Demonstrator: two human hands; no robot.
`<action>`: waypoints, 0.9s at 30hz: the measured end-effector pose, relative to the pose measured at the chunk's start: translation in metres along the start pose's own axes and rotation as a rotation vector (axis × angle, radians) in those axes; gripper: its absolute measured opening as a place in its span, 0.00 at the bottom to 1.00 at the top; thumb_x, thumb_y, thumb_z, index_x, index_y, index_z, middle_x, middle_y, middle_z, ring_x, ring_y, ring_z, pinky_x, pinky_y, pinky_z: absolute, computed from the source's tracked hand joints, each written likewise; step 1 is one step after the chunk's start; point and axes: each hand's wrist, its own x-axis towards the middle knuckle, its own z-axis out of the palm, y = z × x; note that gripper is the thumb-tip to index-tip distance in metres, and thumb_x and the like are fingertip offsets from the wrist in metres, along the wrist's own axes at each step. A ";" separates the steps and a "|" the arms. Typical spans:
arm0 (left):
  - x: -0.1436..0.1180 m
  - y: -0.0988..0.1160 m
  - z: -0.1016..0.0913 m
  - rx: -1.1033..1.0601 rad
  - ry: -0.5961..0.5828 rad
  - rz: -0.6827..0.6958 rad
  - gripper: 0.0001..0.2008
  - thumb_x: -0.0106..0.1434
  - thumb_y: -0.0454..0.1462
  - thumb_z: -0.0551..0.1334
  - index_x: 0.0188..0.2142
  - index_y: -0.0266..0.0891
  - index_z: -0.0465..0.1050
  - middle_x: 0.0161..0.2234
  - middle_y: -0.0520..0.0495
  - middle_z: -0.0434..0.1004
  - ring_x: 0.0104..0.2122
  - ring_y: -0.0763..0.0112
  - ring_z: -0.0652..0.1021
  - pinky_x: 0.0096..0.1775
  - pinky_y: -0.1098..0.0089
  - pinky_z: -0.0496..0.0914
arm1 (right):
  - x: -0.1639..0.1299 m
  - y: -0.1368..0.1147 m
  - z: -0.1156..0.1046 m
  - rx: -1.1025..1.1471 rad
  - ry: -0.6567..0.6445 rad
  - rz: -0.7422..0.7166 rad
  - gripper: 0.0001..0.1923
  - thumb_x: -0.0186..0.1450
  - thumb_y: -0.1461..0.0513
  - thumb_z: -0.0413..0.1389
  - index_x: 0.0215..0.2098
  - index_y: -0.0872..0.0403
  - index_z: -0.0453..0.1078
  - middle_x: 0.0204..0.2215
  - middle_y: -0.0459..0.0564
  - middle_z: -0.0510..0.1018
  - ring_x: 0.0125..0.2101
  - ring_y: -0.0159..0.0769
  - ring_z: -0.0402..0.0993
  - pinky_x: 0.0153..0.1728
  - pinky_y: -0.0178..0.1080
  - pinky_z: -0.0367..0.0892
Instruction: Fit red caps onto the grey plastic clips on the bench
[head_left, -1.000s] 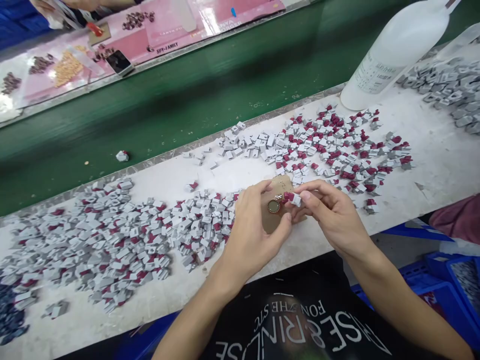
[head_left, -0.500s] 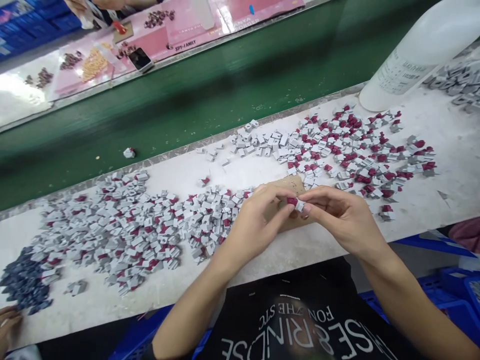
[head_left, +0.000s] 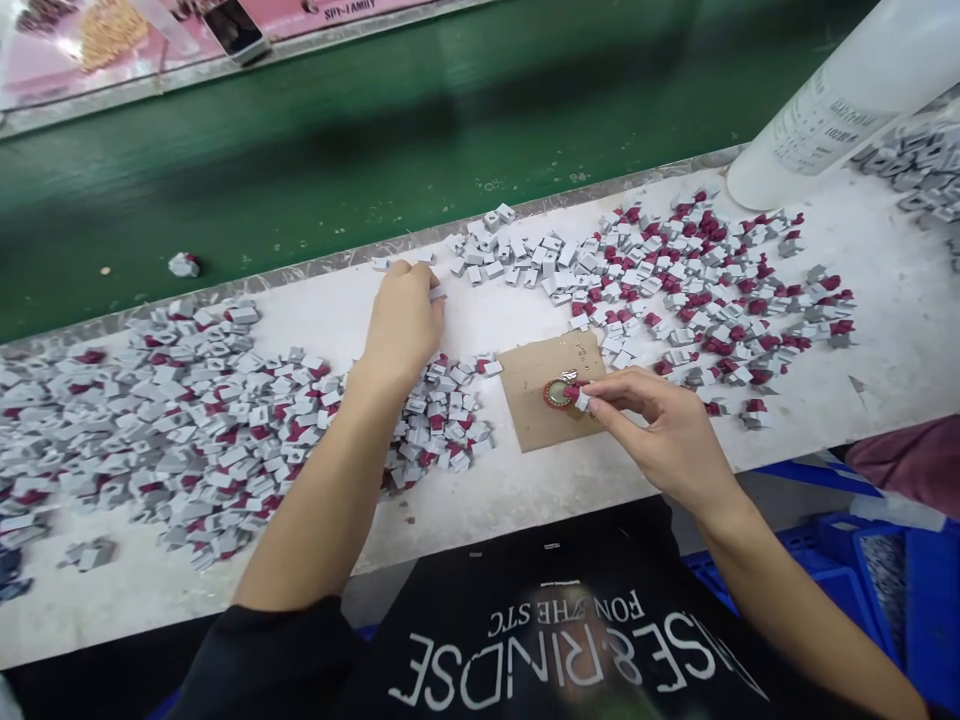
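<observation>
My right hand (head_left: 660, 430) pinches a small maroon-and-grey plastic part (head_left: 577, 397) between thumb and fingers. Its maroon end is at the edge of a red-rimmed bottle cap (head_left: 556, 393), which lies on a brown cardboard square (head_left: 529, 420). My left hand (head_left: 406, 310) is stretched to the far side of the table, fingers curled down around a small grey plastic piece (head_left: 437, 293) that shows beside the thumb; the fingertips are partly hidden. Loose grey pieces (head_left: 525, 262) lie to its right.
Joined maroon-and-grey parts (head_left: 697, 290) cover the table's right side, and a large heap (head_left: 217, 430) spreads on the left. A white bottle (head_left: 817, 130) stands at the back right. Beyond the edge runs a green belt (head_left: 360, 160) with one part (head_left: 184, 264) on it. Blue crates (head_left: 817, 580) sit below.
My left hand has left the maroon-and-grey part and moved left and away to the loose grey pieces. My right hand keeps the part, now by the cap. The view has shifted.
</observation>
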 end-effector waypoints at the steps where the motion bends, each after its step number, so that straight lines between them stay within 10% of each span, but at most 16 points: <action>1: -0.001 0.002 -0.001 -0.015 -0.007 -0.003 0.07 0.73 0.25 0.64 0.42 0.38 0.74 0.46 0.42 0.76 0.52 0.52 0.78 0.67 0.44 0.70 | 0.000 0.001 0.000 -0.008 -0.002 0.000 0.10 0.74 0.51 0.70 0.45 0.47 0.88 0.45 0.54 0.91 0.46 0.50 0.89 0.51 0.55 0.87; 10: -0.044 0.020 -0.008 -0.694 -0.190 -0.025 0.11 0.67 0.34 0.77 0.48 0.43 0.83 0.43 0.43 0.84 0.38 0.60 0.83 0.42 0.59 0.81 | 0.003 -0.001 0.001 -0.039 -0.017 0.004 0.12 0.75 0.49 0.70 0.45 0.46 0.88 0.45 0.55 0.91 0.47 0.52 0.89 0.51 0.56 0.87; 27: -0.091 0.042 0.024 -1.183 -0.334 -0.115 0.09 0.72 0.43 0.75 0.48 0.46 0.86 0.45 0.43 0.86 0.41 0.64 0.83 0.43 0.63 0.81 | 0.007 -0.017 -0.007 0.240 0.117 0.070 0.11 0.67 0.50 0.77 0.41 0.46 0.89 0.35 0.50 0.90 0.34 0.45 0.88 0.39 0.48 0.88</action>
